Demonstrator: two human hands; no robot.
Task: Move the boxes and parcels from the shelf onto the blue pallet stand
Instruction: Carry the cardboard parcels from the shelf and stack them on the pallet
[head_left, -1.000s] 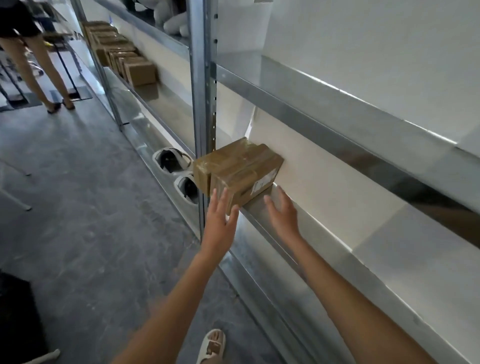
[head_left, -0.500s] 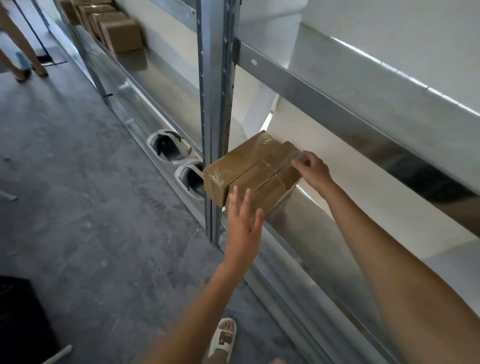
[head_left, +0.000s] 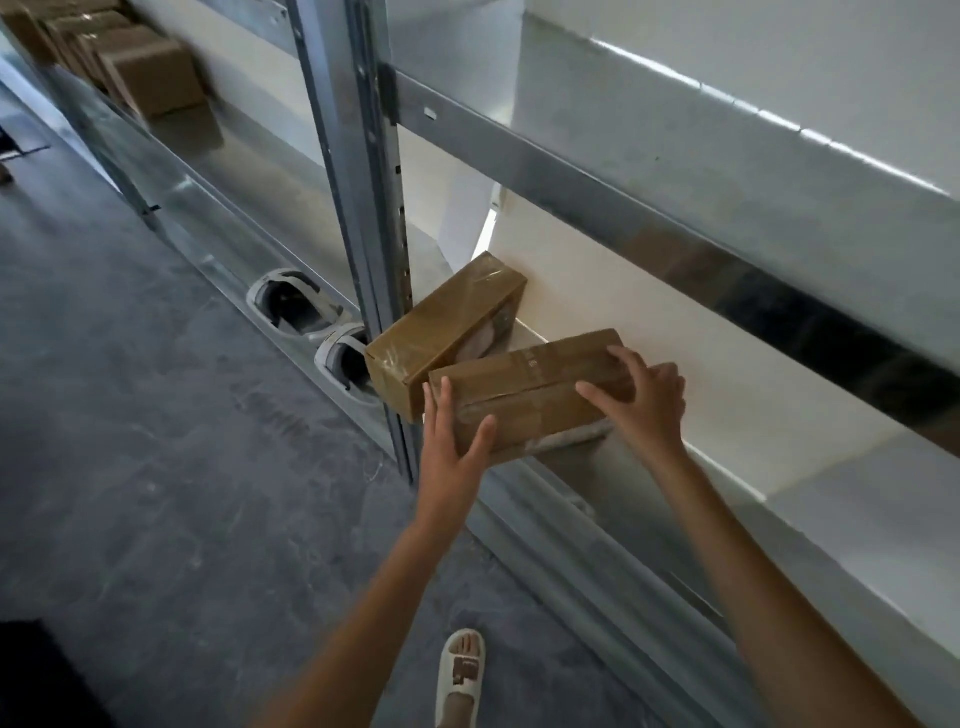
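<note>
Two brown taped cardboard boxes sit at the left end of a metal shelf (head_left: 675, 519), beside the upright post. The near box (head_left: 524, 389) is turned away from its neighbour and juts over the shelf's front edge. My left hand (head_left: 452, 441) presses flat against its front end, fingers straight. My right hand (head_left: 639, 400) grips its far end, fingers curled over the top. The second box (head_left: 441, 322) stays against the post, untouched. The blue pallet stand is not in view.
A steel upright post (head_left: 358, 182) stands just left of the boxes. More brown boxes (head_left: 150, 78) line the shelf bay at far left. A pair of white slippers (head_left: 311, 322) lies under the shelf. My foot in a sandal (head_left: 462, 670) is on the grey floor.
My right hand has closed over the near box's far end and pulled it apart from the other box, toward me. My left hand has come up against its front end.
</note>
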